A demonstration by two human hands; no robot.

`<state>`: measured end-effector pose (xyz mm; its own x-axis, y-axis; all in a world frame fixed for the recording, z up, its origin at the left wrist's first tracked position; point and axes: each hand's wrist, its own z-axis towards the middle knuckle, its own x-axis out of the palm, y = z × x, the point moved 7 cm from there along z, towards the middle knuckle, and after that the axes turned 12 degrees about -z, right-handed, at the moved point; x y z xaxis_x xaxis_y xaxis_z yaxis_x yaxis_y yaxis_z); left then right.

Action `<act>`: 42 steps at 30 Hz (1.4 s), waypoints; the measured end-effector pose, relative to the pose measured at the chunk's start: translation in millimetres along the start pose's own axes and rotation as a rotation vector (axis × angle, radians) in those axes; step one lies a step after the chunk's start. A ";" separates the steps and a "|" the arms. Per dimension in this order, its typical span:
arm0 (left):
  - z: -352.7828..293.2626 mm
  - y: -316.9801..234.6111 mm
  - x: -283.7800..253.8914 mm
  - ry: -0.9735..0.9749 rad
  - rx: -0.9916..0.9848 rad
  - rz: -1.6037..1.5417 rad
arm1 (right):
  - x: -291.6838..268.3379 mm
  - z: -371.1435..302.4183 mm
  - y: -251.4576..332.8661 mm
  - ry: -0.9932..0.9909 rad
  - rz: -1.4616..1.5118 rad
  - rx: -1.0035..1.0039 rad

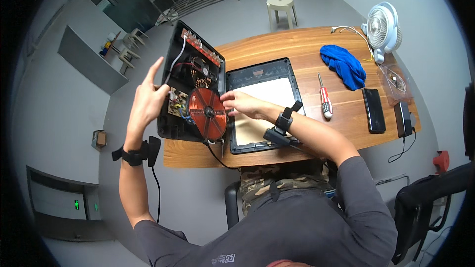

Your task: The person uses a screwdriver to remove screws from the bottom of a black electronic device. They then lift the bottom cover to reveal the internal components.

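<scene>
An opened induction cooker's black lower housing (166,129) stands tilted up at the left edge of the table. Inside it are a round copper coil (202,111), a fan (207,69), a circuit board (176,103) and a strip of small parts (202,47). My left hand (147,100) grips the housing's left edge, its index finger stretched along the outside and its other fingers partly hidden. At the coil's right rim, my right hand (242,105) has its fingers bent and apart, holding nothing visible. Beneath my right wrist lies the cooker's black-framed top cover (257,71), inner side up.
On the wooden table (307,141) are a red-and-white screwdriver (324,100), a blue cloth (344,66), a black phone (373,111), a black power bank-like box (403,119), a clear bag (395,83) and a white fan (383,29). A dark cord (217,160) hangs below the housing.
</scene>
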<state>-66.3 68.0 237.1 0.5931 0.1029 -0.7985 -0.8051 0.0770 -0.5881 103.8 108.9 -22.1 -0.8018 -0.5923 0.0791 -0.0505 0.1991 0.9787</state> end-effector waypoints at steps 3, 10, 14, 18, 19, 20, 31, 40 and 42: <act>5.8 14.9 -7.9 -0.050 0.066 -0.088 | -13.5 -10.9 7.6 -0.047 -0.014 0.046; 2.4 23.1 -1.6 -0.043 0.049 -0.396 | -49.3 -50.3 2.3 -0.005 -0.210 0.113; 0.6 35.6 31.7 -0.025 0.027 -0.740 | -65.1 -82.6 4.5 -0.033 -0.170 0.067; -3.5 48.2 79.4 -0.039 -0.014 -0.911 | -108.5 -115.5 2.3 -0.234 -0.227 0.065; -2.6 54.7 94.4 0.041 -0.004 -0.947 | -119.2 -127.5 1.5 -0.281 -0.251 0.074; -2.5 63.5 109.5 0.119 0.003 -0.982 | -127.7 -139.6 4.5 -0.324 -0.276 0.083; -13.7 74.8 236.0 0.387 -0.148 -1.273 | -157.6 -196.7 -26.2 -0.406 0.087 0.118; 17.0 127.8 249.5 0.605 -0.079 -0.982 | -158.6 -215.4 -18.2 -0.481 0.086 0.043; 19.6 121.3 239.2 0.481 0.212 -0.557 | -164.6 -223.3 -24.0 -0.512 0.070 0.076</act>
<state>-22.1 121.4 -22.7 0.8064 -0.4464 -0.3878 -0.3408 0.1850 -0.9218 369.9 27.4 -16.3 -0.9923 -0.1220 0.0223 -0.0143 0.2914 0.9565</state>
